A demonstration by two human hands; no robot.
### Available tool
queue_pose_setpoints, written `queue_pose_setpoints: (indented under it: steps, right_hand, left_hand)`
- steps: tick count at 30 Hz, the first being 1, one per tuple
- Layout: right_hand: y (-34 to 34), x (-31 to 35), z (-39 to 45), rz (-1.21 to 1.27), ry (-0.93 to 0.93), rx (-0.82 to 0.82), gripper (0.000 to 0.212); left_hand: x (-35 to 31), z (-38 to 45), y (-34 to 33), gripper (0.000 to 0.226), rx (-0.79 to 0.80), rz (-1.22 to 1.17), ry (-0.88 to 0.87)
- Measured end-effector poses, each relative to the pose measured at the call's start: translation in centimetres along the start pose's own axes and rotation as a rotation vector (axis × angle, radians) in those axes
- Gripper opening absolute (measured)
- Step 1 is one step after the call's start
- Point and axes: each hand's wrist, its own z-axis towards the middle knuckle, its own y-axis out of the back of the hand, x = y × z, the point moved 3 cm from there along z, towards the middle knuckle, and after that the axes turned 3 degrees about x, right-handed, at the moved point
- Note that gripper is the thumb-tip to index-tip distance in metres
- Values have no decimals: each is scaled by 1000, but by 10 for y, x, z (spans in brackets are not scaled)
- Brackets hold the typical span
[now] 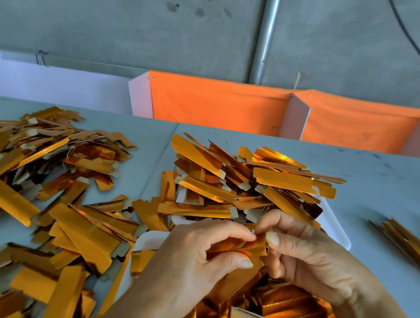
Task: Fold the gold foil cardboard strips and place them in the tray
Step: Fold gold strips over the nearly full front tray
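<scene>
Both hands curled, left hand (192,258), right hand (305,253), pinching strip (238,248)

Illumination is bright, even and diffuse; no single source is visible. Shadows are soft and short, darkest under the strip pile (33,165) at 9 o'clock. Specular glare appears on the foil strips in the tray heap (266,181) near centre, strongest toward 1 o'clock. Wide-angle distortion bows the table (384,178) edge and tilts the wall pipe (266,34) at 12 o'clock. Strips at 3 o'clock (413,244) are smeared by blur. Both hands (258,256) are reasonably sharp.
</scene>
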Motion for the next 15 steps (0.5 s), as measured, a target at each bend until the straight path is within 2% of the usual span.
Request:
queue_pose_setpoints:
  steps: [4, 9, 15]
  right_hand:
    - [1, 0, 1, -30, -3, -18, 29]
    - [0, 3, -1, 59, 16, 1, 28]
    - [0, 5, -1, -50, 6, -67, 42]
  left_hand:
    - [-1, 0, -1, 27, -5, 5, -12]
    - [-4, 1, -1, 28, 2, -60, -13]
    - [-7, 0, -5, 43, -22, -7, -3]
